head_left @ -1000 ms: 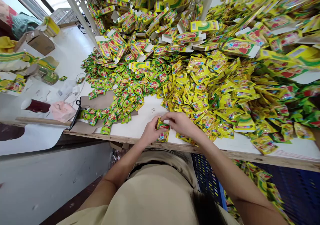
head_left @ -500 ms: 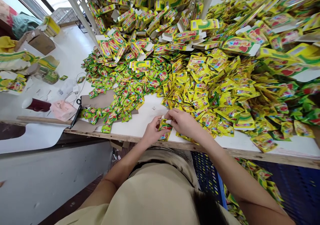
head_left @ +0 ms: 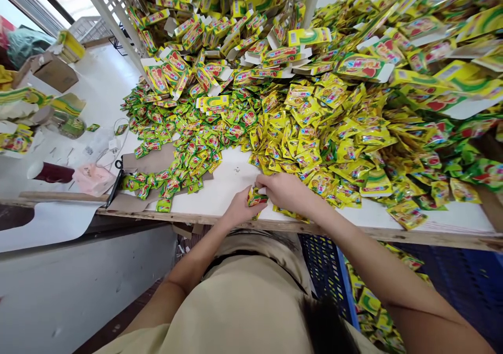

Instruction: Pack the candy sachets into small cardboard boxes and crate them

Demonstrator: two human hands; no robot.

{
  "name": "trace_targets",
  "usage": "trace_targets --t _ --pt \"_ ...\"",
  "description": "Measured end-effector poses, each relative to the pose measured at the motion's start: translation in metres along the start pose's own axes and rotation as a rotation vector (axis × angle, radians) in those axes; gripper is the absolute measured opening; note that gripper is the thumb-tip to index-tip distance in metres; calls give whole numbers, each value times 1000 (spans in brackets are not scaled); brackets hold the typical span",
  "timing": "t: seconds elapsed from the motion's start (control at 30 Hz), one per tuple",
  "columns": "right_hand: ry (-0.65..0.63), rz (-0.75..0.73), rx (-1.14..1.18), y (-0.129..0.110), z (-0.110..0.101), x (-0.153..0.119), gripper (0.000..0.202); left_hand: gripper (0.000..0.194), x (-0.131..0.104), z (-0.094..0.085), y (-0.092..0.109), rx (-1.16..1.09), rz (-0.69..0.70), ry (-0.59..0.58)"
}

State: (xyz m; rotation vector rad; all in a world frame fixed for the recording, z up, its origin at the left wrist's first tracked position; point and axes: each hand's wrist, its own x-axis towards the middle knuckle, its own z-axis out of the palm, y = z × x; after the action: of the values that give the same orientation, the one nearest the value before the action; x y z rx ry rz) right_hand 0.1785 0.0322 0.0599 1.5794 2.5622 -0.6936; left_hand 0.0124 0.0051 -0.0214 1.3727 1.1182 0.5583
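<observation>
Near the table's front edge, my left hand (head_left: 240,207) is wrapped round a small yellow, green and red box (head_left: 257,197). My right hand (head_left: 281,189) has its fingers pressed together at the box's upper end, where a bit of white shows; its fingertips are partly hidden. Just behind my hands lies a heap of yellow sachets (head_left: 306,128). To their left is a pile of small green packets (head_left: 200,144), some of them on brown cardboard (head_left: 151,158).
Printed boxes (head_left: 231,29) are piled at the back, beside a white post (head_left: 314,0). A dark red cup (head_left: 51,172), pink bag (head_left: 93,179) and jar (head_left: 70,124) stand left. Below the table edge is a blue crate (head_left: 324,265) beside more packets.
The box has tilted in my left hand, and my right hand has turned over its upper end. The whole view has shifted slightly.
</observation>
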Motion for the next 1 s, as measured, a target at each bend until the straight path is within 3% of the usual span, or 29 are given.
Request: trace_targets --t 0.13,0.27,0.43,0.57,0.63,0.8,0.87,1.0 --pt "-26 -77 286 11 8 9 27 37 -1 -2 6 64 40 2" --pt "-195 -72 597 22 14 14 30 42 0 -3 10 48 52 -24" --pt "-346 -136 730 31 11 15 24 39 2 -5 8 64 61 -62" --pt "-378 -187 746 28 9 13 19 39 5 -5 7 24 62 -81" --pt "-292 -160 693 25 9 9 23 38 6 -6 7 -9 52 -61" --pt "301 143 782 21 16 -5 30 41 7 -14 5 -160 -97 113" --pt "331 233 915 21 25 -7 26 44 5 -17 2 -192 -114 158" --pt "184 289 1251 15 51 -2 19 50 -1 -17 -8 -109 -108 98"
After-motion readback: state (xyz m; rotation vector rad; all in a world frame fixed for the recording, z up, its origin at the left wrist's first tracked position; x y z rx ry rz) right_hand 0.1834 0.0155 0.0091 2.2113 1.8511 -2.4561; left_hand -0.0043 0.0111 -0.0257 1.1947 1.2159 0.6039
